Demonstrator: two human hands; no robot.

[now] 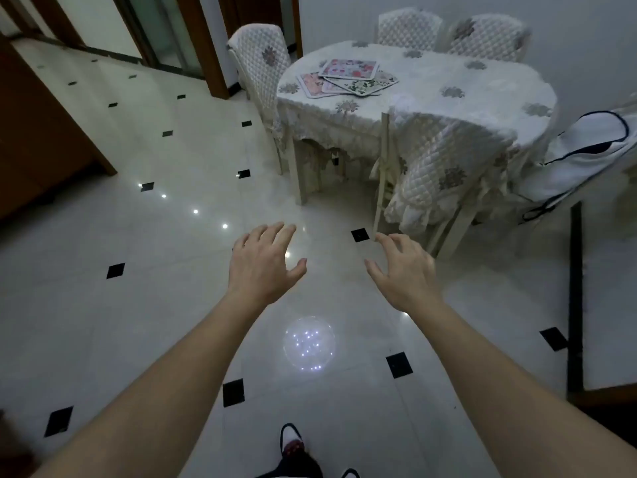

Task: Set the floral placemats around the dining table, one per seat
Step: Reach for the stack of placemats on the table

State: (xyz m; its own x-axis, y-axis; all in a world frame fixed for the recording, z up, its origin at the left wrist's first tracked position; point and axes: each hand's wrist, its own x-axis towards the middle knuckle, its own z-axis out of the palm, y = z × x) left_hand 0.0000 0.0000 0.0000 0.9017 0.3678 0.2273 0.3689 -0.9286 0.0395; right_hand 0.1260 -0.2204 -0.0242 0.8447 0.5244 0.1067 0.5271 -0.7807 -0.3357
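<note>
Several floral placemats [348, 76] lie in a loose overlapping pile on the left part of the dining table [444, 112], which wears a white cloth with grey flower prints. My left hand [263, 265] and my right hand [403, 270] are stretched out in front of me over the floor, both empty with fingers spread. Both hands are well short of the table and far from the pile.
Quilted white chairs stand around the table: one at the left [262, 60], two at the back [410, 29], one tucked in at the front [431, 181]. A white garment [586, 157] hangs over a chair at the right. The glossy tiled floor [172, 270] stretches left. Brown door frames [44, 132] stand at left.
</note>
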